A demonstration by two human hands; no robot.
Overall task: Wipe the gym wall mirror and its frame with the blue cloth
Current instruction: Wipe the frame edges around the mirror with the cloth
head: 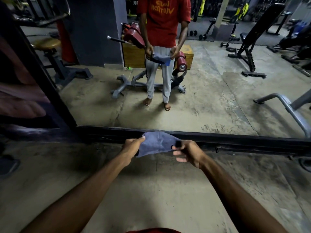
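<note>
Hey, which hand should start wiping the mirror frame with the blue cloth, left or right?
Probably the left hand: it grips a fuller edge of the blue cloth, while the right hand only pinches a corner. Both hover just in front of the bottom frame.

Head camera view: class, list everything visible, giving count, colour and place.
blue cloth: one, grey-blue, held between both hands, before the bottom rail
mirror: one, on wall, reflecting the gym
frame: one, black, mirror's bottom and left edges
floor: one, grey concrete, underfoot
stool: one, brown seat, reflected upper left
wooden box: one, tan, reflected centre
bench: one, black, reflected right
left hand: one, grips cloth's left edge
right hand: one, pinches cloth's right edge
</note>
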